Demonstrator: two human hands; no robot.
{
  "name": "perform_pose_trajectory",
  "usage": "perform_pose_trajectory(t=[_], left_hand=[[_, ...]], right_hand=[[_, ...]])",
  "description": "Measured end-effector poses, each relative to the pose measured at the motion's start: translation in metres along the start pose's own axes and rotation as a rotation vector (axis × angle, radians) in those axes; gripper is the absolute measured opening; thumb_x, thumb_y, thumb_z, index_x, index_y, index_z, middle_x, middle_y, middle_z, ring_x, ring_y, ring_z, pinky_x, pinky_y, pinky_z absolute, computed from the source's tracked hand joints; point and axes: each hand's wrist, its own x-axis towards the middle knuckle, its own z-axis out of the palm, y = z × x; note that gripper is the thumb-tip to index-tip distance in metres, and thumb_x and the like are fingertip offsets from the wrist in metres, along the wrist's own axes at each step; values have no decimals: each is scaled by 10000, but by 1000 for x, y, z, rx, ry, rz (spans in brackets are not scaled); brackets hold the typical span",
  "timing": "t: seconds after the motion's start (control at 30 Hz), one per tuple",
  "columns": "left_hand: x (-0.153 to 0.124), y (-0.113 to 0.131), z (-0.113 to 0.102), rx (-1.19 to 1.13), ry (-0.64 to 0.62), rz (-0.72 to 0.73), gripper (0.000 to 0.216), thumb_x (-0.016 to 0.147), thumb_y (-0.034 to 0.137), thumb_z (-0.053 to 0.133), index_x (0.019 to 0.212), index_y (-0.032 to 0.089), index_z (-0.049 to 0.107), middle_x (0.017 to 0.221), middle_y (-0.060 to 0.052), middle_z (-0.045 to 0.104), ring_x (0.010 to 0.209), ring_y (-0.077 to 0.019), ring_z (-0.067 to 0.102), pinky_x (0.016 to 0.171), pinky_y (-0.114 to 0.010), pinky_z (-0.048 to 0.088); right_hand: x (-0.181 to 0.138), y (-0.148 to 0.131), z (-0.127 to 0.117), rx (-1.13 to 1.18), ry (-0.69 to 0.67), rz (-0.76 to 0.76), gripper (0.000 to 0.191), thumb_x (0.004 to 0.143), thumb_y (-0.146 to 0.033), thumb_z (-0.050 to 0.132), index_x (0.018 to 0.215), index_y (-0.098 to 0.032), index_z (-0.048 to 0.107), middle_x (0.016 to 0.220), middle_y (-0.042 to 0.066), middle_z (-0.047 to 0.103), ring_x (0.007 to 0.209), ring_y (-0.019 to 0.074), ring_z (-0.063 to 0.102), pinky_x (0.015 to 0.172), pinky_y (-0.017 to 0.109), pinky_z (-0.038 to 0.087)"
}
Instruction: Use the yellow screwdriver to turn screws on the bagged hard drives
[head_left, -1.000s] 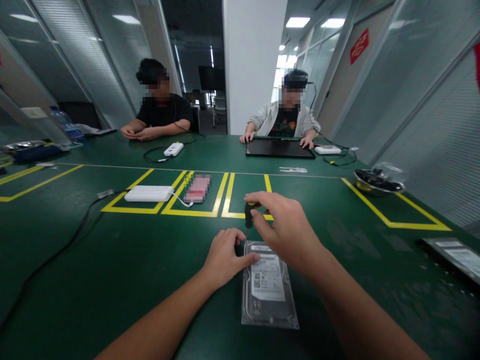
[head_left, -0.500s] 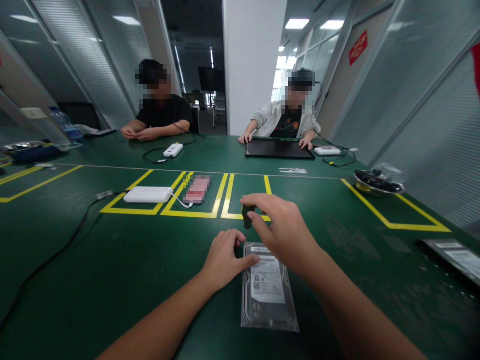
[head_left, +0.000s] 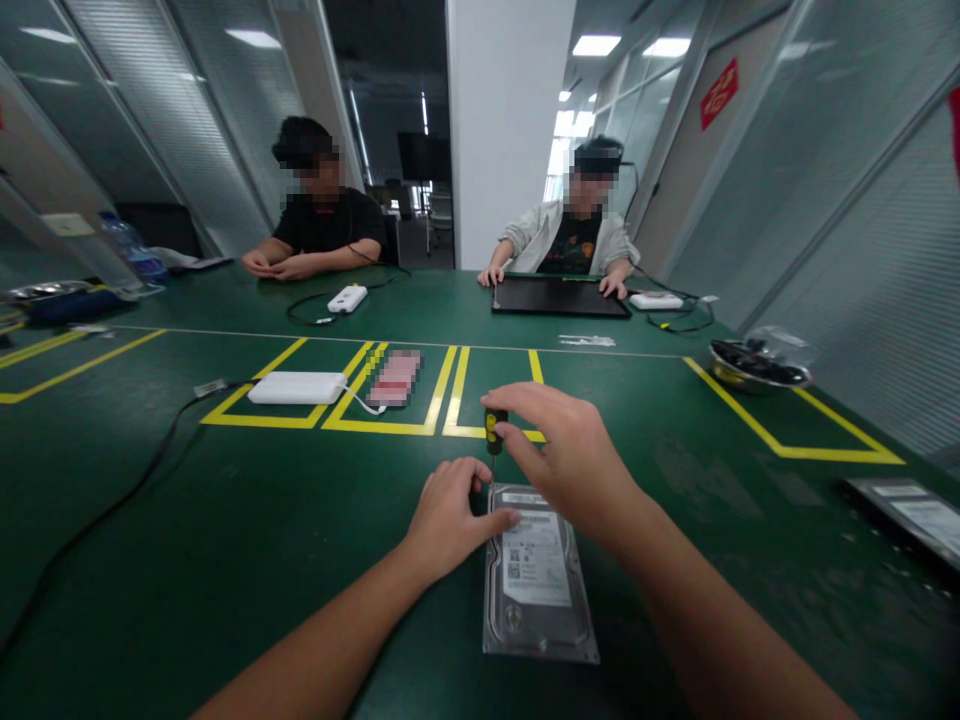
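Observation:
A silver hard drive (head_left: 536,610) with a white label lies flat on the green table, its long side pointing away from me. My left hand (head_left: 454,515) steadies its far left corner, thumb across the label and curled fingers at the edge near the screwdriver shaft. A small black-and-yellow screwdriver (head_left: 492,432) stands upright, tip down at that corner. Above the drive, my right hand (head_left: 562,440) pinches the handle between thumb and fingers. Exactly where the tip sits is too small to tell.
A second hard drive (head_left: 911,515) lies at the right, near a metal bowl (head_left: 757,372) of dark items. Left of my hands are a white power bank (head_left: 296,388) and a pink phone (head_left: 395,378). Across the table, two people sit, one holding a black panel (head_left: 561,297).
The screwdriver handle has turned in my right hand, so its yellow marks now face me. My left hand and the hard drive have stayed in place.

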Motion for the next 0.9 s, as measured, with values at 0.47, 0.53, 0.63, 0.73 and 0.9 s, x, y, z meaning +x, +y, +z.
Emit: perform_pose_trajectory(t=[0.47,0.53,0.63,0.73,0.9], left_hand=[[1,0,-1,-5,13,4,413,683,456,803,905,211,555,838,11,570,804,-210,520,695,-301,355],[1,1,-1,-6,11,6,414,685,461,800,907,210,556,837,11,568,803,-208,519,691,-300,354],[1,1,-1,0,3,3,421,685,475,793,911,211,555,838,7,570,807,-212,521,696,-303,356],[0,1,-2,0,-3,-6,426,686,487,786,914,214,553,843,2,576,812,-218,525,701,-306,358],[0,1,-1,-2,7,4,417,696,491,781,903,214,548,832,7,567,799,-214,524,688,-303,352]], right_hand=[[-1,-2,0,6,48,7,106,833,-126,682,932,-161,666,947,44,652,895,152,604,793,282,489],[0,-2,0,5,41,-1,120,841,-115,661,953,-159,661,959,48,662,907,154,607,807,284,487],[-1,-2,0,22,36,-13,138,860,-120,614,983,-171,652,995,46,681,942,162,622,848,303,490],[-1,-2,0,34,29,-6,153,857,-122,586,984,-179,649,1030,42,698,981,172,636,887,323,494],[0,-2,0,54,45,-12,116,838,-138,646,946,-180,657,1009,49,678,959,167,626,853,310,499]])
